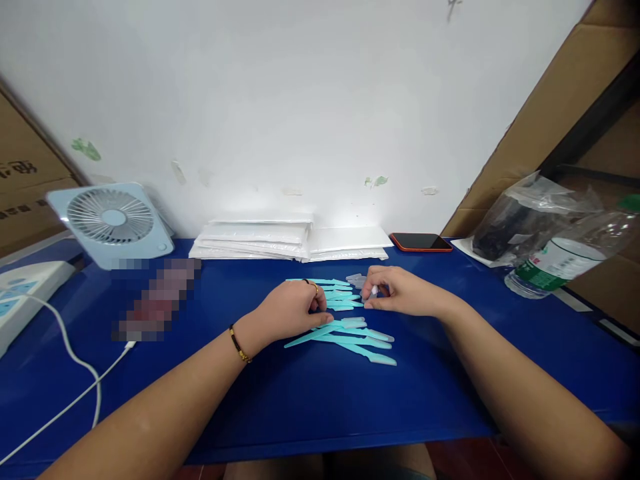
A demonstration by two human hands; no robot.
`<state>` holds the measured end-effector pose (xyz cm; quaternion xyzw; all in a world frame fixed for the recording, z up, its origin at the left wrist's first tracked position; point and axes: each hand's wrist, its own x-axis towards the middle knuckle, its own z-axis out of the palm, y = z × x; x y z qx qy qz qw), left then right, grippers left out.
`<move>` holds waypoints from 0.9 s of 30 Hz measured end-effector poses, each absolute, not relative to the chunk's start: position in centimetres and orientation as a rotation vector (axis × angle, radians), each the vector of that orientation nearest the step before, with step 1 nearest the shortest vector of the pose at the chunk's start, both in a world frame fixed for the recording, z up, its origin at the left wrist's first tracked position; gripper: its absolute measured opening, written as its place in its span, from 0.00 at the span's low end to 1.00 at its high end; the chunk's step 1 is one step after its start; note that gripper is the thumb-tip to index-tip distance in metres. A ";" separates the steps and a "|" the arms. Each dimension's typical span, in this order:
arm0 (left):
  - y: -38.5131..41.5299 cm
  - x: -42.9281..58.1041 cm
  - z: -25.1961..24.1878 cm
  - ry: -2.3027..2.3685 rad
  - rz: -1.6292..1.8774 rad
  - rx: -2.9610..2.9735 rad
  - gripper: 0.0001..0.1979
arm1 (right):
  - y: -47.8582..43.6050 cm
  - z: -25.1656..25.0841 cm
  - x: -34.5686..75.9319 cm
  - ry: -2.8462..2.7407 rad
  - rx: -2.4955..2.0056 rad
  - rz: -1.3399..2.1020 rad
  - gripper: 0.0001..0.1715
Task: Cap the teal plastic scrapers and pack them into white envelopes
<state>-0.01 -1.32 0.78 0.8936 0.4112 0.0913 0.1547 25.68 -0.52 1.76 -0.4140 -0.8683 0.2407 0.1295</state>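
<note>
Several turquoise eyebrow razors (357, 343) lie on the blue table in two loose groups, some crossing each other. My left hand (295, 310) is over their handles with its fingers curled and its thumb low; it seems to grip a razor, though the fingers hide most of it. To the right of the blades, my right hand (400, 291) pinches a small, clear blade cap between thumb and fingertips, partly hidden. More clear caps (356, 279) lie just left of its fingers, beside the far group of razors.
Flat white packets (250, 240) are stacked against the wall. A phone (421, 242) lies right of them, with a plastic bottle (560, 263) and a clear bag (510, 220) farther right. On the left are a fan (114, 219), a power strip (30, 293) and a white cable (75, 347).
</note>
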 end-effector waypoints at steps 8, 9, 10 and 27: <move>-1.5 0.2 0.5 1.147 0.159 2.522 0.11 | -1.4 1.5 23.9 -2.693 -1.096 0.723 0.13; -1.5 0.3 0.4 1.149 0.175 2.533 0.11 | -1.3 1.5 23.9 -2.689 -1.093 0.716 0.13; -1.5 0.3 0.4 1.150 0.184 2.543 0.10 | -1.3 1.5 23.9 -2.683 -1.092 0.711 0.13; -0.6 0.7 0.5 1.294 0.301 2.642 0.11 | -0.8 1.3 24.5 -2.413 -1.185 0.662 0.12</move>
